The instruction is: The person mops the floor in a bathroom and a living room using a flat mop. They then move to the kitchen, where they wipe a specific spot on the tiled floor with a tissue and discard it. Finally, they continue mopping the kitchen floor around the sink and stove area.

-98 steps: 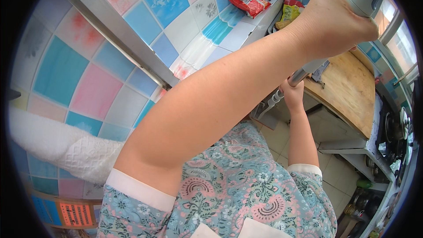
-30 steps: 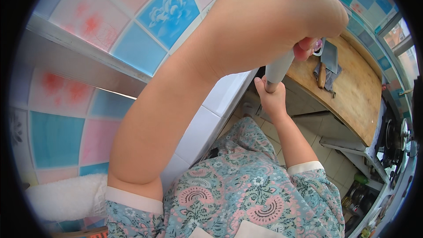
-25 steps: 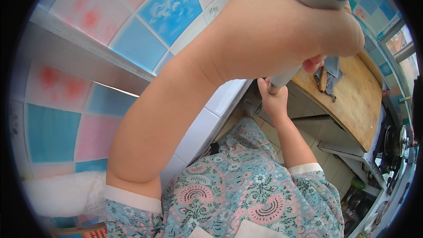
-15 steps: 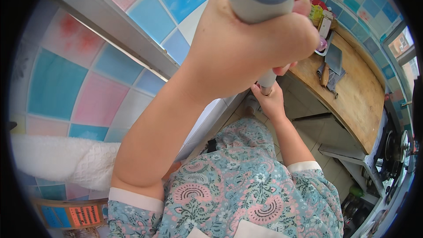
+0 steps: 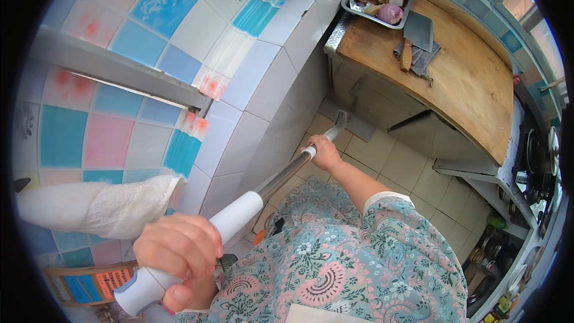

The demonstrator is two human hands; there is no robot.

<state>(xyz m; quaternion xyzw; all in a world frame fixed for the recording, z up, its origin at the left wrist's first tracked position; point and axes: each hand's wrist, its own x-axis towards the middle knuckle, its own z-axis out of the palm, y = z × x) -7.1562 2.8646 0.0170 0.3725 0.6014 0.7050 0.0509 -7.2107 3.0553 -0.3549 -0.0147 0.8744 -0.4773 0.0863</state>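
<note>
A long-handled mop (image 5: pixel 282 177) slants across the view, its white grip nearest me and a metal pole beyond. My left hand (image 5: pixel 179 251) is wrapped round the white grip, close to its end. Farther down, my right hand (image 5: pixel 326 152) closes round the pole by a white collar. Past that hand, a curved grey neck meets a flat grey mop head (image 5: pixel 360 124) on the tiled floor (image 5: pixel 394 161), beside the base of the counter. What lies under the mop head is hidden.
A wooden counter top (image 5: pixel 466 84) stands ahead right, bearing a cleaver (image 5: pixel 418 31) on a grey cloth and a tray (image 5: pixel 348 7) with a purple onion. Low tiled walling (image 5: pixel 263 96) runs along the left. A white towel (image 5: pixel 101 209) hangs at far left. Shelves with pans stand right.
My left hand has dropped from high in front of me to the lower left, tilting the mop handle. My right hand has moved slightly left, and the mop head has come into sight.
</note>
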